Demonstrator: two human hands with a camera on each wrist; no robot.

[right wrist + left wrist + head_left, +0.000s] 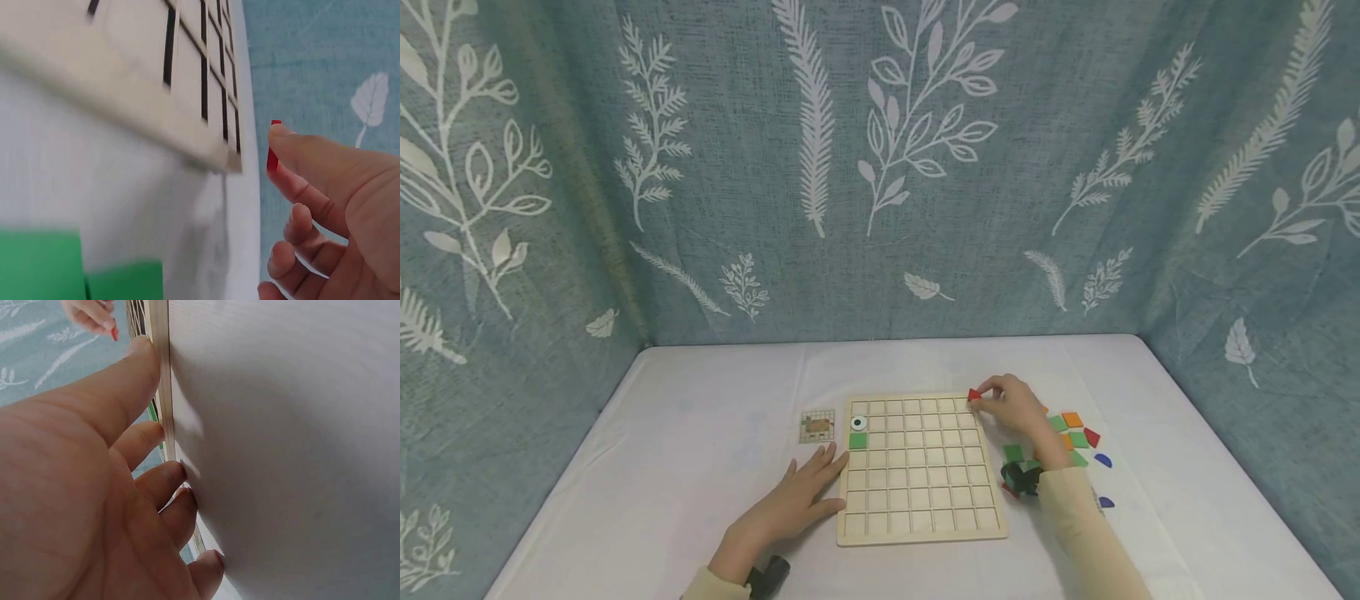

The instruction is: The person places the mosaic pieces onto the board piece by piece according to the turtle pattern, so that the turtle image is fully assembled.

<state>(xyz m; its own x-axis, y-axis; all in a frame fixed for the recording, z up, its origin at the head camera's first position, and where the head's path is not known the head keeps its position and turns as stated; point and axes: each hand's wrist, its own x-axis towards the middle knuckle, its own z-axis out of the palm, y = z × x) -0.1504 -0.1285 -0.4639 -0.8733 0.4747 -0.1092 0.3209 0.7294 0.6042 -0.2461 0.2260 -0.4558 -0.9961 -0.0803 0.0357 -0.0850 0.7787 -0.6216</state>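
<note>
In the head view my right hand (1013, 406) pinches a small flat red tile (973, 395) between thumb and fingertips, over the far right corner of a pale wooden grid board (921, 540). The right wrist view shows the red tile (273, 150) edge-on in that pinch. At the board's left edge rests my left hand (797, 498), fingers spread, the thumb and fingertips against the rim. A white round tile with a dark centre (858, 423) lies in the left column, and a green square (857, 441) sits just below it.
Left of the board lies a small picture card (817, 427) with a grid pattern. Loose tiles are scattered to the right, among them an orange square (1072, 420), green squares (1013, 452), a red piece (1092, 437) and blue half-circles (1103, 460). A patterned curtain (880, 167) hangs behind the table.
</note>
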